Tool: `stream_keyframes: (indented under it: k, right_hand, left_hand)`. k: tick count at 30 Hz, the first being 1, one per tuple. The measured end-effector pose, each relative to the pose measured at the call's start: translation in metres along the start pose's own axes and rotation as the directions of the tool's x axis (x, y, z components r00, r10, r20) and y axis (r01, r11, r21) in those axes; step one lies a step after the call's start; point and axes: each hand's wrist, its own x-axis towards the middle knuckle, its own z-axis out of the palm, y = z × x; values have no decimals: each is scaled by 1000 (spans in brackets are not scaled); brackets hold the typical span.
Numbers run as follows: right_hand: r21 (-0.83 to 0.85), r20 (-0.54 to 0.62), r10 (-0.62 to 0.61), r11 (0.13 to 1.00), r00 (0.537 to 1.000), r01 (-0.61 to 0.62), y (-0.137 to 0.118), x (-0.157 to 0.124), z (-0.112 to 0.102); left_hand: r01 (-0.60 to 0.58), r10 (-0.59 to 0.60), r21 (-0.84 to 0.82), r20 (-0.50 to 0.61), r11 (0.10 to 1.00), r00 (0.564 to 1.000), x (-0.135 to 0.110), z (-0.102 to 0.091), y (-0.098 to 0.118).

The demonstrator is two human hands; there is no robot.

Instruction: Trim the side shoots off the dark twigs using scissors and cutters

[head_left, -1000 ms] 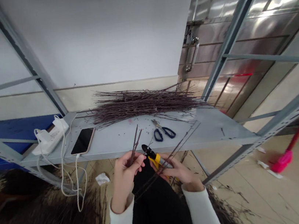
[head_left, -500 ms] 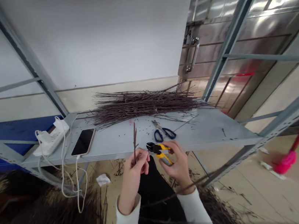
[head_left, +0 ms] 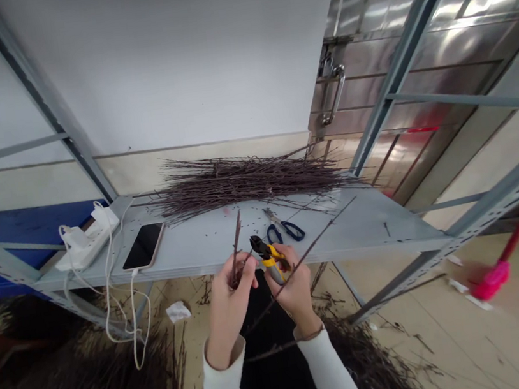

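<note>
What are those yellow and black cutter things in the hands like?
They are cutting pliers with a black, metal-looking head and yellow handle grips, and a grey part shows lower down. They sit gripped in the person's right hand, held above the grey metal shelf. The head tilts up and points left, close to the dark twigs in the left hand. Whether the jaws are open is too small to tell.

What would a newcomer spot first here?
First, the long heap of dark twigs along the back of the grey metal shelf. Front and centre, the right hand grips yellow-handled cutters, beside thin twigs held in the left hand.
</note>
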Motion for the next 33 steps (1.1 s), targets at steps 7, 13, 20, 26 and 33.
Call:
stream_keyframes:
  k: [7, 13, 20, 26, 33]
  right_hand:
    - [-165, -107, -42, 986, 993, 24, -8, -3, 9]
    - [46, 91, 0, 999, 996, -4, -6, 1, 2]
    - [247, 417, 101, 944, 903, -220, -11, 9, -20]
    - [447, 648, 96, 755, 755, -480, -17, 12, -27]
    - [443, 633, 102, 765, 767, -468, -14, 15, -38]
  left_hand:
    - [29, -19, 73, -124, 997, 992, -1, 2, -1]
    - [-67, 96, 136, -217, 988, 971, -3, 0, -5]
    - [-216, 281, 299, -193, 929, 940, -8, -10, -9]
    - [-240, 300, 277, -200, 930, 933, -13, -9, -10]
    - [-155, 178, 240, -78, 958, 981, -12, 2, -3]
